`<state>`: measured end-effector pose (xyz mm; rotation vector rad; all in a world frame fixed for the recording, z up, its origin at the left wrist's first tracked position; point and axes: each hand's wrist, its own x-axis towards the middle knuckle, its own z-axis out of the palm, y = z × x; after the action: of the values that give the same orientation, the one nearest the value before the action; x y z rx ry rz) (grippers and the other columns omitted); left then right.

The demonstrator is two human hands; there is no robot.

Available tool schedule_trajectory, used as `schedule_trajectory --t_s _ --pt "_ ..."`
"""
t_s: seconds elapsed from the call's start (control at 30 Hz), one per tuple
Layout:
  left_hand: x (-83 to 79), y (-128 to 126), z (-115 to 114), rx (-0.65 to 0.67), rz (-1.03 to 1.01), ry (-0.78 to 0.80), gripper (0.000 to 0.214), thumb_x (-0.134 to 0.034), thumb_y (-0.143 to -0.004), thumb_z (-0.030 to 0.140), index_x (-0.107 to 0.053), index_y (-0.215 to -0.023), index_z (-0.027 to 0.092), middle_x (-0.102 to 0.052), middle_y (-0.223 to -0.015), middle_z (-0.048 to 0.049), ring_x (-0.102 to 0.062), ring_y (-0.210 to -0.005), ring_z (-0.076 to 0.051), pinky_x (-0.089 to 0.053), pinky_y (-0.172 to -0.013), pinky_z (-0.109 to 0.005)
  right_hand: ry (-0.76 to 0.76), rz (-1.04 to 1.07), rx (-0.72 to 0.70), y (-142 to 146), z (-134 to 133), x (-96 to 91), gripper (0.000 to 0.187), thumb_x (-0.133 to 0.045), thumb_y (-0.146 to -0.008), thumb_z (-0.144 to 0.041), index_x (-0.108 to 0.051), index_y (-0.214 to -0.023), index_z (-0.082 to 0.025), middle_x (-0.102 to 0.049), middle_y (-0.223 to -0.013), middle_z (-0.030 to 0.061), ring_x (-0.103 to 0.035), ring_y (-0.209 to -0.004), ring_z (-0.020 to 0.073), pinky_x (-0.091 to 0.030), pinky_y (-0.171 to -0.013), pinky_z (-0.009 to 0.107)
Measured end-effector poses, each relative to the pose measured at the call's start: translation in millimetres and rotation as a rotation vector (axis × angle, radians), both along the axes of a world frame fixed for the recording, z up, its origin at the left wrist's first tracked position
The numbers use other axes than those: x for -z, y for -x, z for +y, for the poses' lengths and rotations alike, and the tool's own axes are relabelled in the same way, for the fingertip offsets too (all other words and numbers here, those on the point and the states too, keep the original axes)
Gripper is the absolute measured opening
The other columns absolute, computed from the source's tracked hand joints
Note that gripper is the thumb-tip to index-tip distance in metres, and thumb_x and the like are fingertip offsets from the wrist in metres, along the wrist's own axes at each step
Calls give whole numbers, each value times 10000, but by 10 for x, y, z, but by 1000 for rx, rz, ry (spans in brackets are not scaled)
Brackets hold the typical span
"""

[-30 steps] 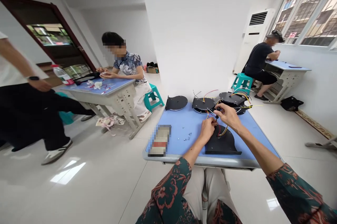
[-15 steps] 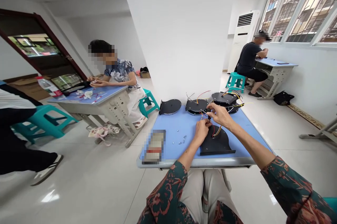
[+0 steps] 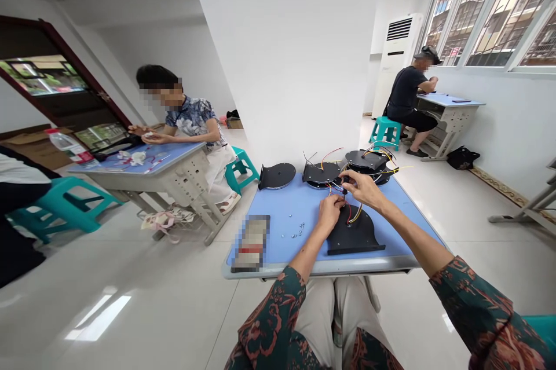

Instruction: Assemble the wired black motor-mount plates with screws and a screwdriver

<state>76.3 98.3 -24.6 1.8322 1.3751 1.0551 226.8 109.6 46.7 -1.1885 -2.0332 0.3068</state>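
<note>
A worker sits at one blue-topped desk (image 3: 269,202), where two stacks (image 3: 322,171) of dark discs and one lone disc (image 3: 282,174) occupy the far side. One black plate (image 3: 356,237) lies flat, nearer the worker than both hands. The left hand (image 3: 329,213) is closer to its far-left edge, fingers bunched; whether they pinch anything, I cannot tell. The right hand (image 3: 365,189) grips one screwdriver (image 3: 345,191), long axis near upright over that edge. Several screws (image 3: 299,231), too tiny to count, lie leftward.

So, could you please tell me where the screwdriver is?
In the head view, the screwdriver is in the right hand, right of centre, beside the left hand.
</note>
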Motion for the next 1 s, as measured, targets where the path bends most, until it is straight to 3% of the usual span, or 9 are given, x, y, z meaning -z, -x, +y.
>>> schedule_trajectory --t_s 0.1,0.2,0.33,0.43,0.6,0.73,0.87,1.0 --pt "-7 -7 -6 -7 15 -16 150 -626 -877 114 -755 -831 175 -766 -879 -38 -671 -867 -186 -460 -838 -269 -74 33 112 43 -26 53 183 -636 -845 -245 -709 -1009 -206 -700 -825 31 -623 -745 182 -476 -718 292" --pt "-5 -12 -11 -17 29 -22 141 -632 -881 119 -745 -817 173 -765 -871 -38 -667 -848 -184 -458 -820 -269 -111 36 139 57 -11 60 129 -629 -808 -191 -711 -908 -198 -682 -774 32 -612 -721 185 -477 -721 301" --pt "4 -7 -7 -22 42 -7 149 -630 -882 130 -744 -801 180 -758 -844 -22 -659 -830 -176 -456 -800 -264 -82 24 23 -4 37 10 343 -527 -743 -60 -738 -964 -216 -700 -776 16 -629 -710 175 -483 -724 289" --pt "15 -3 3 3 26 0 158 -618 -888 133 -757 -825 177 -757 -838 -20 -661 -831 -174 -460 -798 -261 -53 26 -6 -39 27 -11 405 -504 -754 -49 -734 -1040 -220 -702 -769 6 -638 -710 173 -482 -723 283" --pt "33 -13 16 -8 21 -9 159 -624 -872 104 -763 -829 167 -769 -868 -39 -675 -850 -184 -474 -834 -273 -100 -26 60 17 -52 27 241 -620 -865 -220 -715 -1087 -218 -698 -836 30 -624 -750 181 -475 -760 304" --pt "38 -5 7 -2 18 -15 196 -593 -896 118 -776 -859 179 -783 -901 -43 -690 -878 -189 -491 -858 -279 -133 -32 141 50 -27 54 153 -692 -829 -223 -743 -973 -211 -668 -764 25 -596 -707 182 -462 -724 301" --pt "47 10 5 7 3 -10 240 -556 -912 122 -789 -900 176 -785 -904 -44 -692 -882 -186 -496 -853 -275 -97 -8 89 13 40 28 305 -643 -762 -76 -771 -998 -222 -736 -844 30 -636 -730 180 -483 -747 298" --pt "54 14 17 17 -13 -22 248 -554 -903 102 -792 -898 175 -782 -899 -44 -691 -886 -187 -493 -858 -271 -58 -38 -50 -10 44 2 443 -562 -740 -32 -759 -1082 -233 -762 -899 24 -668 -781 184 -505 -761 295"
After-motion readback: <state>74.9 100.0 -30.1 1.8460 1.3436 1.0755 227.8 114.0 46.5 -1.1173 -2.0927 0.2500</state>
